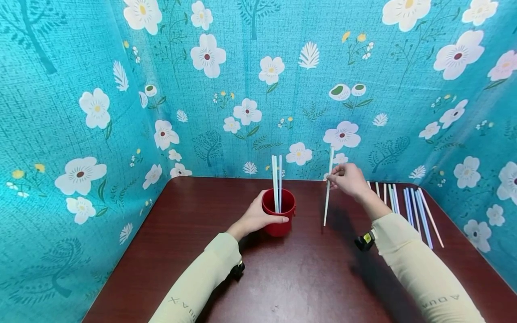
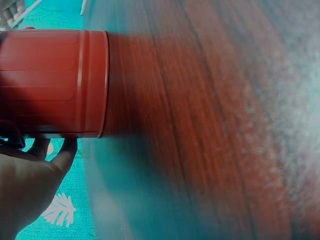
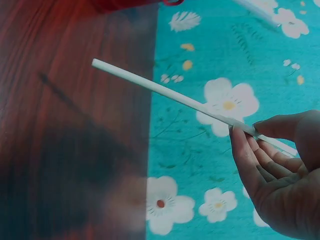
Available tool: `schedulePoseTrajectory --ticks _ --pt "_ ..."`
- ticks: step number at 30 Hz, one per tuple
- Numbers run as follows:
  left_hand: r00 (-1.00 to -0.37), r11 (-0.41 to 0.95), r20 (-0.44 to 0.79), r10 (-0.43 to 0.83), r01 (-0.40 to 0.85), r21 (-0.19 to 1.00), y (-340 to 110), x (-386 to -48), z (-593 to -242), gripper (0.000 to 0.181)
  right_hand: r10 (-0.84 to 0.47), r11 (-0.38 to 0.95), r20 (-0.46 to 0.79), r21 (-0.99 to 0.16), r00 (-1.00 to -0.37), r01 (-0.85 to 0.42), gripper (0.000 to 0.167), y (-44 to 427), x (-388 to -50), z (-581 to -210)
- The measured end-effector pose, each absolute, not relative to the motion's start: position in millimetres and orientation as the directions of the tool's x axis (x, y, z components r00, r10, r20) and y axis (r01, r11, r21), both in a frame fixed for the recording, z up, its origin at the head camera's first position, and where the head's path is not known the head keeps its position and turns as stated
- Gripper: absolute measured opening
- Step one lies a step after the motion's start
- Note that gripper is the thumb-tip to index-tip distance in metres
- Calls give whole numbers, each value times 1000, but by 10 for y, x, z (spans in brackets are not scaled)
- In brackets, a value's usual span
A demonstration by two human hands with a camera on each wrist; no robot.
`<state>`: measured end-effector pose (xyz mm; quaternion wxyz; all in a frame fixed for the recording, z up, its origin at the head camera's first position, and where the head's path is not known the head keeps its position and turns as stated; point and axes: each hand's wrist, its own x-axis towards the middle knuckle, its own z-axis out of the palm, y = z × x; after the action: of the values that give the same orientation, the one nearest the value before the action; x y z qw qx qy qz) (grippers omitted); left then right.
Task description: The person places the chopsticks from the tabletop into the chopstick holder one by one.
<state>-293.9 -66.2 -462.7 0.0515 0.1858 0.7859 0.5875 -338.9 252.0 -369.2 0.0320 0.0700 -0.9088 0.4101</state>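
Near the middle of the table stands a small red bucket (image 1: 278,226), with several thin pale sticks (image 1: 275,179) leaning upright inside. My left hand (image 1: 256,216) holds it from the left, thumb across the near side. In the left wrist view the bucket's wall (image 2: 45,75) fills the upper left, with my left hand (image 2: 30,185) against it. To the right of the bucket, my right hand (image 1: 348,180) pinches a thin white stick (image 1: 328,193), nearly upright. The right wrist view shows this stick (image 3: 160,90) between thumb and fingertips of my right hand (image 3: 285,170).
More pale and bluish sticks (image 1: 422,215) lie side by side at the table's right end, partly behind my right forearm. A blue flowered cloth (image 1: 250,80) hangs behind and on both sides of the dark red-brown table (image 1: 299,287).
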Motion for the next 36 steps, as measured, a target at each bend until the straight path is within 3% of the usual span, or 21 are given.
schedulePoseTrajectory --ticks 18,24,36 --pt "-923 228 143 357 234 945 -666 -2945 -4641 85 -56 568 299 -775 -953 -277 23 2293 -3280 -3373" --pt "-925 231 142 354 233 945 -668 -2939 -4634 84 -47 530 294 -803 -955 -273 27 2200 -3257 -3268" --pt "-925 224 113 364 205 953 -652 -2901 -4540 87 -33 357 354 -869 -935 -342 30 1997 -3211 -3118"
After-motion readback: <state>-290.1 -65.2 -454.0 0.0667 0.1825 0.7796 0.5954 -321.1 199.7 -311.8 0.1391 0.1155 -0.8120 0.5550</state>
